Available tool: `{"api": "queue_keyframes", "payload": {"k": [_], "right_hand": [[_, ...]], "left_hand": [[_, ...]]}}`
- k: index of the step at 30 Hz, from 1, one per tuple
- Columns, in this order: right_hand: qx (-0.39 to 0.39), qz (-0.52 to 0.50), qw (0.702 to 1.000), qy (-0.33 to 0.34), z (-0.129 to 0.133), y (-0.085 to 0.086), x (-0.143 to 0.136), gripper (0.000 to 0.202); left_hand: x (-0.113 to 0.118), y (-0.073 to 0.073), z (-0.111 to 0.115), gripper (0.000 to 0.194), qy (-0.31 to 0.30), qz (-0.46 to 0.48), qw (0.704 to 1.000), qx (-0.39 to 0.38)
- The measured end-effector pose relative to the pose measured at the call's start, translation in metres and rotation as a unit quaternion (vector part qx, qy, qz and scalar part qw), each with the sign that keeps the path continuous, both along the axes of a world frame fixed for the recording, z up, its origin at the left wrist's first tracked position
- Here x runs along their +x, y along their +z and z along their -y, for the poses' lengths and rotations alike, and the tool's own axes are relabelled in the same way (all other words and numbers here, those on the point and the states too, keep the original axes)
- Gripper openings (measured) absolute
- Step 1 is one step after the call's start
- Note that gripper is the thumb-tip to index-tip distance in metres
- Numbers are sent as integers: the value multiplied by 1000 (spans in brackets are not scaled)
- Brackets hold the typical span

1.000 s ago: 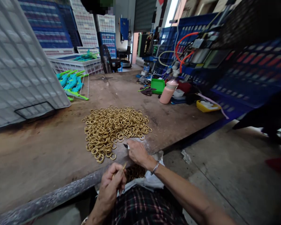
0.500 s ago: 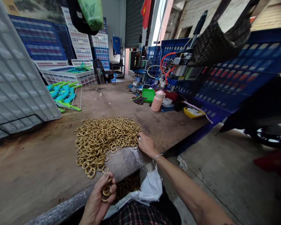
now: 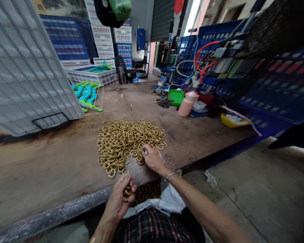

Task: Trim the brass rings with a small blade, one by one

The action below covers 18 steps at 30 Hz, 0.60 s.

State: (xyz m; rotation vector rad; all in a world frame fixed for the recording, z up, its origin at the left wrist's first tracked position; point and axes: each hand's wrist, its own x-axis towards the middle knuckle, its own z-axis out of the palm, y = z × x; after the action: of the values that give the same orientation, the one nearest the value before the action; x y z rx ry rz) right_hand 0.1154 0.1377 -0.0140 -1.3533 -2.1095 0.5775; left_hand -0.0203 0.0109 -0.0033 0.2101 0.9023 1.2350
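A heap of brass-coloured rings (image 3: pixel 126 136) is spread on the worn worktable (image 3: pixel 131 101). At the table's front edge, my left hand (image 3: pixel 119 199) is closed around several of these rings, which show between its fingers. My right hand (image 3: pixel 154 161) reaches to the near right side of the heap, its fingers curled down against the rings. Whatever lies under those fingertips is hidden. An open white sack (image 3: pixel 172 199) sits at my lap below the edge, with more rings inside, partly in shadow.
A tall pale crate (image 3: pixel 35 67) stands at the left beside blue-and-green plastic pieces (image 3: pixel 88 94). Toward the right are a green tray (image 3: pixel 176 97), a pink bottle (image 3: pixel 187 104), a yellow tray (image 3: pixel 234 120) and a machine with orange hoses (image 3: pixel 221 65).
My right hand has moved left along the heap's near edge, leaving a few rings apart on its right. My left hand still holds rings. The camera view has turned left.
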Motion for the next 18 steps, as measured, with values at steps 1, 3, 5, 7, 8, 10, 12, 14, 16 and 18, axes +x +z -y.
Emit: {"api": "queue_keyframes", "payload": {"k": [1,3,5,7,8,10,12,14,16,18], "right_hand": [[-8,-26,1000,11,3,3,-5,13],[-26,-74,996,35,10,9,-13,15],[-41,-110,991,60,15,14,-18,15],[-55,-127,987,79,19,16,-22,14],[-62,-130,986,88,21,16,-23,13],[-76,-135,983,101,23,16,-25,10],[-89,-146,979,109,25,16,-26,9],[-102,-162,975,115,28,16,-27,9],[-119,-175,970,117,30,16,-29,10],[-134,-183,967,115,31,15,-29,14]], "left_hand": [[0,1,-1,30,8,-30,999,11],[0,2,-5,31,34,-102,994,29],[-2,2,-9,34,59,-174,982,39],[-3,1,-14,38,72,-233,969,49],[-4,1,-17,39,74,-257,962,56],[-5,0,-22,40,72,-294,951,69],[-7,0,-27,39,63,-317,943,74],[-8,-1,-31,36,56,-329,940,74],[-9,-1,-34,33,56,-334,938,73],[-9,-1,-35,30,60,-346,934,73]]}}
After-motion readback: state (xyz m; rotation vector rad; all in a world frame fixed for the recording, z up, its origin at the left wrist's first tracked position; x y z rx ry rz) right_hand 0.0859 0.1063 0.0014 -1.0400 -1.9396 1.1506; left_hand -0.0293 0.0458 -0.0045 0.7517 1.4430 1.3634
